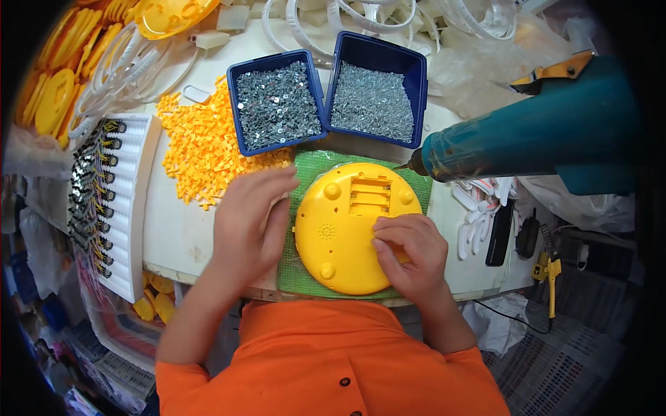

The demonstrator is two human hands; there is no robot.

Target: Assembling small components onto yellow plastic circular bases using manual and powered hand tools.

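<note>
A round yellow plastic housing [361, 243] lies on a green mat [288, 267], an open battery compartment [370, 196] in its upper part. My right hand [415, 255] rests over the housing's right side, fingers curled with thumb and fingertips together; whatever may be between them is too small to see. Just left of the housing, my left hand [251, 218] hovers near the pile of small yellow plastic pieces [198, 142], slightly blurred. Its fingers are stretched out, thumb apart, and they hold nothing. A teal power screwdriver [513, 142] reaches in from the right, bit above the housing's upper right edge.
Two blue bins hold washer-like metal parts [277, 104] and small screws [371, 104]. A white foam tray [128, 208] with wired parts stands at left. White rings [374, 14] and yellow shells [59, 97] lie behind. White curved pieces [475, 215] and a yellow-handled tool [553, 270] are at right.
</note>
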